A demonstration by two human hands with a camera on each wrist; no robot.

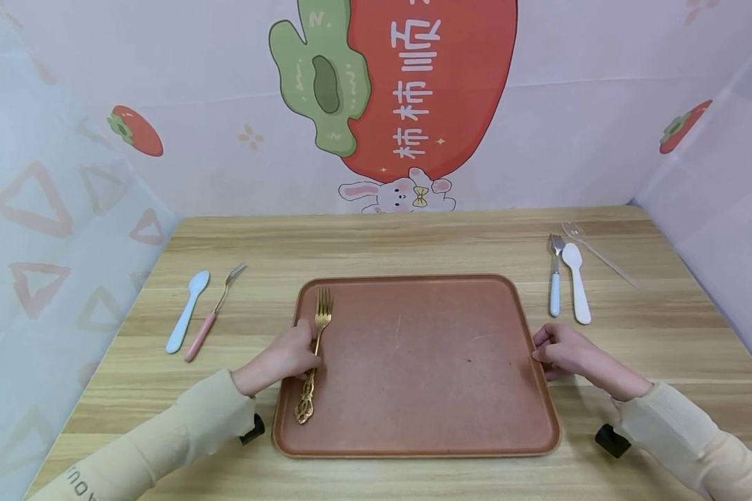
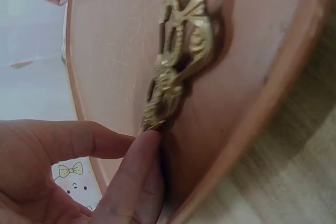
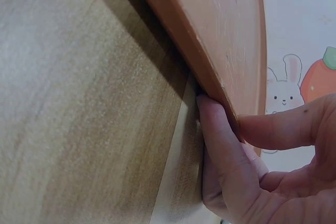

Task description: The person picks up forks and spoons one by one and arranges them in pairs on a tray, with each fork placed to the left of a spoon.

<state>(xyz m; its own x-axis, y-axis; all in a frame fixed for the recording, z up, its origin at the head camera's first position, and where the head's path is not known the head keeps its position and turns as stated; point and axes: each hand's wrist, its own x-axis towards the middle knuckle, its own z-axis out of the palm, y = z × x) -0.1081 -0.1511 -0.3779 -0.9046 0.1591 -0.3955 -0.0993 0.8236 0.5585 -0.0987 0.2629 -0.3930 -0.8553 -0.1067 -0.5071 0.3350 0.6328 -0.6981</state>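
Observation:
A golden fork (image 1: 323, 311) with an ornate openwork handle (image 2: 186, 30) lies along the left side of a reddish-brown rectangular tray (image 1: 413, 369), tines toward the back. My left hand (image 1: 288, 355) pinches the fork's shank between thumb and fingers, just inside the tray's left rim. At the opposite side, my right hand (image 1: 567, 353) grips the tray's right edge. In the right wrist view, its thumb is at the rim and its curled fingers (image 3: 226, 156) are against the outside and underside of the tray edge (image 3: 184, 40).
Left of the tray lie a light-blue spoon (image 1: 188, 311) and a pink-handled fork (image 1: 212, 320). On the right are a blue-handled fork (image 1: 555, 285), a white spoon (image 1: 576, 285) and a clear plastic fork (image 1: 601, 256). Printed cloth walls (image 1: 225, 125) enclose the wooden table (image 1: 376, 243).

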